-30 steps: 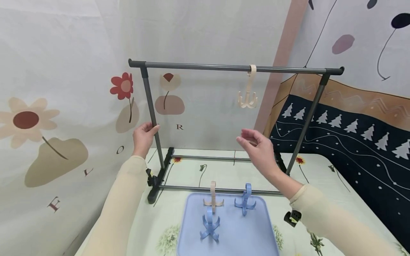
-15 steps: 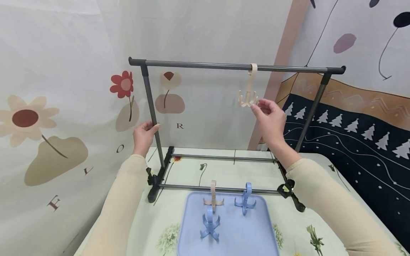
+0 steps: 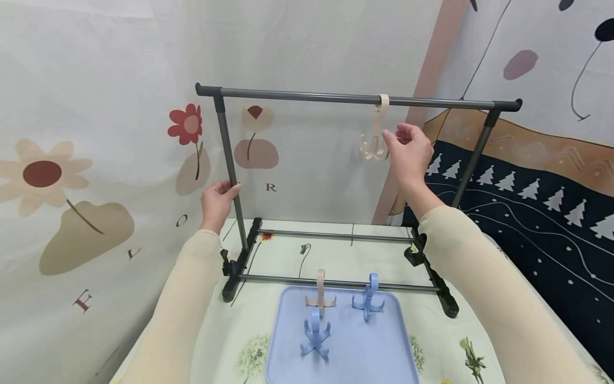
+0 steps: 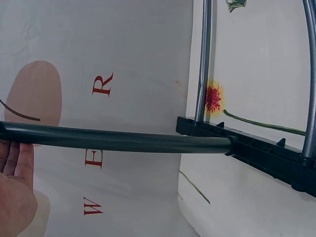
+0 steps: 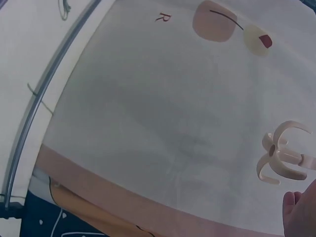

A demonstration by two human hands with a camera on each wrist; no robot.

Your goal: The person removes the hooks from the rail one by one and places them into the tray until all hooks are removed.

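A beige four-pronged hook (image 3: 377,133) hangs from the top bar of a dark metal rack (image 3: 307,97), right of its middle. My left hand (image 3: 218,205) holds the rack's left post, thumb in front and fingers behind; in the left wrist view, fingertips meet the post (image 4: 118,140) at the far left. My right hand (image 3: 410,154) is raised just right of the hanging hook, fingers loosely bent, thumb tip close by its prongs. Seen from the right wrist, the fingers lie just below the hook's stem with a gap to the prongs (image 5: 284,158).
On the table in front of the rack lies a blue tray (image 3: 364,357). It carries a beige hook (image 3: 320,298) and two blue hooks, one at the back right (image 3: 368,301) and one nearer (image 3: 315,338). The rack's black feet (image 3: 443,301) flank the tray. Patterned cloth hangs behind.
My right hand has risen from below the hanging hook to beside it, and the hook has turned a little on its stem. My left hand has stayed on the post.
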